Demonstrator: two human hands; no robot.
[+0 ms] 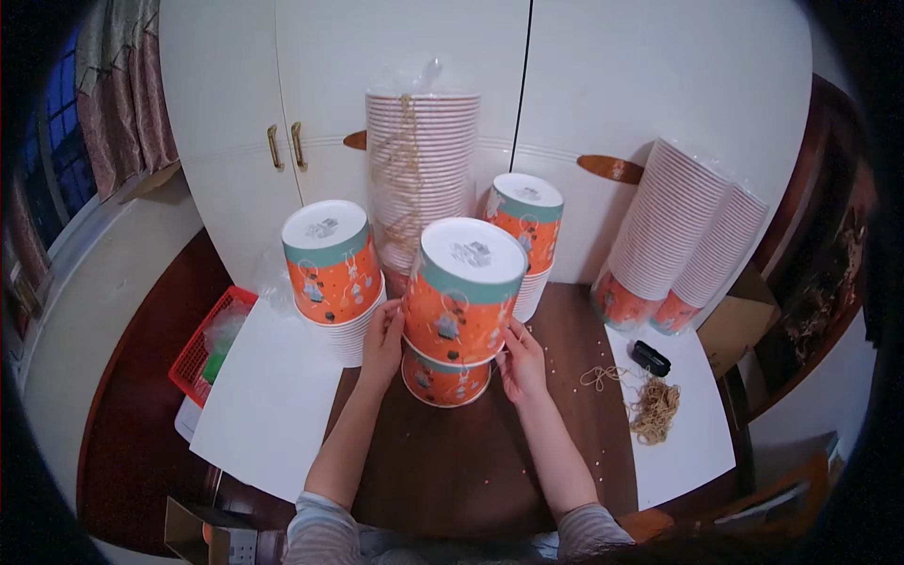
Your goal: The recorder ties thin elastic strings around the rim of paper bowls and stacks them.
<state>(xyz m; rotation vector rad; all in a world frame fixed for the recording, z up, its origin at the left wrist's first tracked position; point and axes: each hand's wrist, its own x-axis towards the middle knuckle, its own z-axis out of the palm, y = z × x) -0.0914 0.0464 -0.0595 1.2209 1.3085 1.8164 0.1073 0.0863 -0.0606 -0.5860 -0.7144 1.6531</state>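
Note:
Between my hands is an upside-down paper bucket (457, 311), orange with a teal band, its white base facing up. The fingers of my left hand (381, 339) press on its left side. My right hand (523, 363) grips it low on the right. Under it shows the lower part of another orange paper bucket (445, 384), standing on the brown table; how far the two are nested is hidden. To the left stands an inverted stack of paper buckets (331, 287) with several white rims below. A similar inverted stack (529, 231) is behind to the right.
A tall plastic-wrapped bucket stack (419, 160) stands at the back against white cabinets (452, 47). Two more wrapped stacks (670, 226) lean at the right. Tan string (656, 411) and a black object (651, 359) lie on the right white panel (683, 461). A red basket (193, 353) is at left.

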